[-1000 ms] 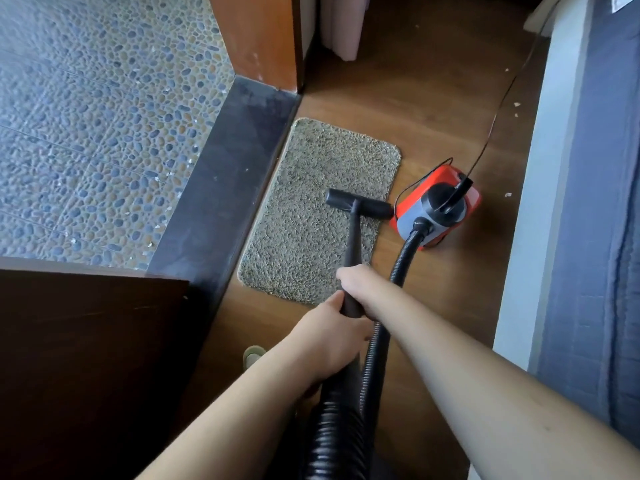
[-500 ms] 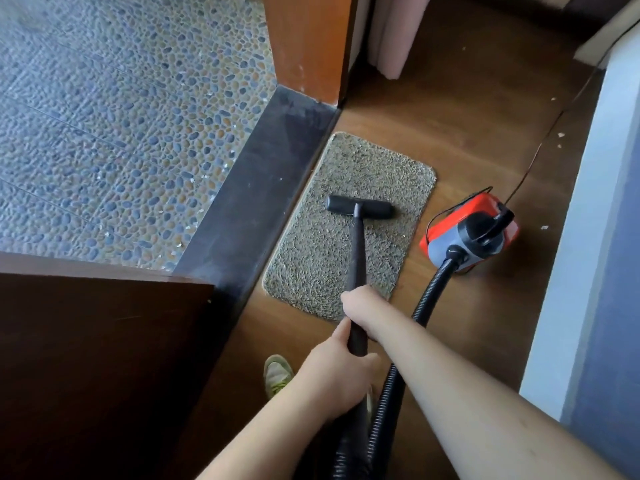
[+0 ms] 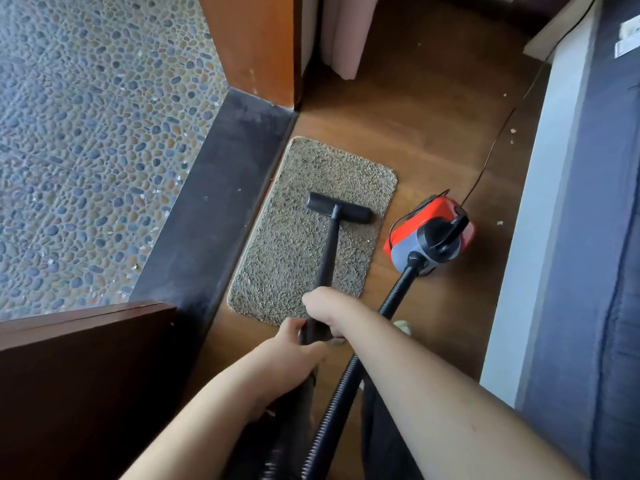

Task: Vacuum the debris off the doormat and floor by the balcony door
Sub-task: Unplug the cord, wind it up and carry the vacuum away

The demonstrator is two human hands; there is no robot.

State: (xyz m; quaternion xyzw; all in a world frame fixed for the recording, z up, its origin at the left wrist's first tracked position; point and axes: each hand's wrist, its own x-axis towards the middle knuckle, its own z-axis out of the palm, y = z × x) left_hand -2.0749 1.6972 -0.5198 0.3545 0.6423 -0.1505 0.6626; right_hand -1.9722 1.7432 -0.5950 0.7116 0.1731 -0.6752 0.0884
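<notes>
A: Since half a second back, nozzle (image 3: 338,212) slid toward the mat's right half; mat (image 3: 304,244) and vacuum (image 3: 431,235) look same spot, camera shifted.

B: Hands?

A: Left hand (image 3: 292,355) wrapped around the wand's lower end, fingers mostly hidden behind it. Right hand (image 3: 329,315) curled round the wand (image 3: 327,258) just above, nearer the nozzle. Both gripping, neither open.

B: Task things, where?

A: Nozzle flat on mat, mid-height, right of centre. Mat lies on the wood floor (image 3: 426,140) right against the dark sill (image 3: 207,216). Debris: white flecks (image 3: 499,223) on floor right of the vacuum, more further back near the white base (image 3: 540,188).

B: Risks, near first.

A: Hose (image 3: 343,389) runs close under the right arm, beside a foot (image 3: 403,327); I'd say a step could snag it. Door panel (image 3: 79,375) at near left crowds the left elbow. A hard pull on a light mat may drag or bunch it. Hose looks fairly taut to the vacuum, so a long reach could tug it over, my guess.

B: Further out?

A: Vacuum sits between mat and the flecks, blocks a straight sweep; needs going round. Cord (image 3: 491,161) trails across that floor, could get sucked or caught. Door frame (image 3: 256,50) and curtain (image 3: 343,36) box in the far corner. Flecks also on the pebble tiles (image 3: 86,133) outside; can't tell if in scope.
</notes>
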